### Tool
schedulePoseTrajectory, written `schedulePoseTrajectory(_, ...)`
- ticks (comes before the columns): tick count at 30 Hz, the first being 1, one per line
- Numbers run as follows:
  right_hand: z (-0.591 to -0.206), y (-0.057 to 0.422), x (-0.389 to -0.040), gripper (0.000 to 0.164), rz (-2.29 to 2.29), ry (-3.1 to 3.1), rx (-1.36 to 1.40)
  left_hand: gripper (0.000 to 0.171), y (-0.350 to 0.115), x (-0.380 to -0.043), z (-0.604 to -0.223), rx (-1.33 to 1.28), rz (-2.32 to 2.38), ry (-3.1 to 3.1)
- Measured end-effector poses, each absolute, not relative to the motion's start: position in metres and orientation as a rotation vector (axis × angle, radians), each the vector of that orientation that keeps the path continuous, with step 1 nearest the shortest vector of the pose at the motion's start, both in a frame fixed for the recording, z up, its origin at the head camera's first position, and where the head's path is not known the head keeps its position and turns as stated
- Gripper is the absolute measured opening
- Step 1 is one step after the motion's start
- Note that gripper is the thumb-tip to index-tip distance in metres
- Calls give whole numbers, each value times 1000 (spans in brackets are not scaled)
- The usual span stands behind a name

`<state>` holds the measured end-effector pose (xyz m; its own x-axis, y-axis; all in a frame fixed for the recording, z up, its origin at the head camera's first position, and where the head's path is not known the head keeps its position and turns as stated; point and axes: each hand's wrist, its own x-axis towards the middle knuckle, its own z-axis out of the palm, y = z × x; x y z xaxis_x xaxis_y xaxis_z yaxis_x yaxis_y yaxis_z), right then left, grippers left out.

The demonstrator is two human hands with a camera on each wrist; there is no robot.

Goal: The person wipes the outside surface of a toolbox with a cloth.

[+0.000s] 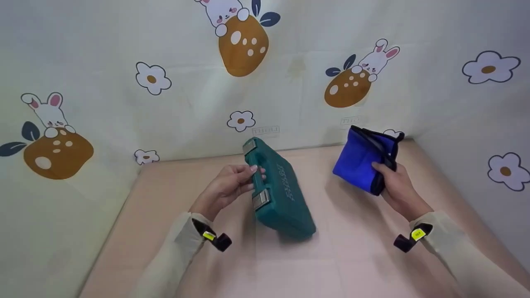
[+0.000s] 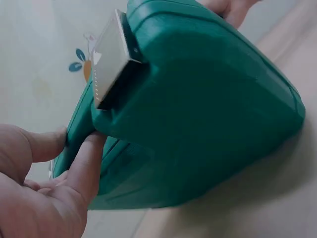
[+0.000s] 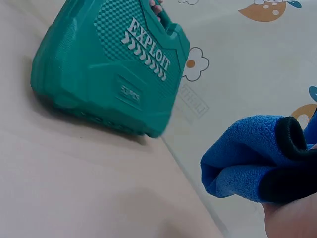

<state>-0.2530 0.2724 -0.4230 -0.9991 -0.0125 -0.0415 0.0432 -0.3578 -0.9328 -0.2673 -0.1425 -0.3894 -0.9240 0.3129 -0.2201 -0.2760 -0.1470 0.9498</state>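
Observation:
A green plastic tool case (image 1: 285,194) with two metal latches is tilted at the middle of the table. My left hand (image 1: 227,186) grips its handle, thumb on one side and fingers round the other, as the left wrist view also shows. Raised lettering "EXPLOIT" and "53 PCS" marks the case (image 3: 114,74) in the right wrist view. In my right hand (image 1: 399,188) is a folded blue cloth (image 1: 360,161) with black edging, pinched by the thumb and held above the table at the right. The right fingers behind the cloth are hidden.
The table (image 1: 302,269) has a pale pink cover. Behind it and at both sides hangs a pale curtain (image 1: 103,124) printed with rabbits, orange fruit and flowers. Each wrist wears a small black camera on a strap.

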Motion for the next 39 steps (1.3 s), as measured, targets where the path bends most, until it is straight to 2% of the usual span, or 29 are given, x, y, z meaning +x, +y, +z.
schedulePoseTrajectory(8,-421,278,-253,63,-2599,1730,25,29,-121,-271,-359,8,1998,1897)
schedulePoseTrajectory(18,-416,275,-257,67,-2614,1759,16,26,-52,-277,-353,23,1769,2149)
schedulePoseTrajectory(25,-421,277,-260,66,-2609,1782,7,26,-5,-276,-357,-42,1688,2294)
schedulePoseTrajectory(32,-424,284,-258,59,-2646,1813,4,41,38,-281,-370,-32,1539,2368)
schedulePoseTrajectory(39,-431,291,-255,66,-2551,1990,46,24,73,-288,-394,-38,1255,2521)
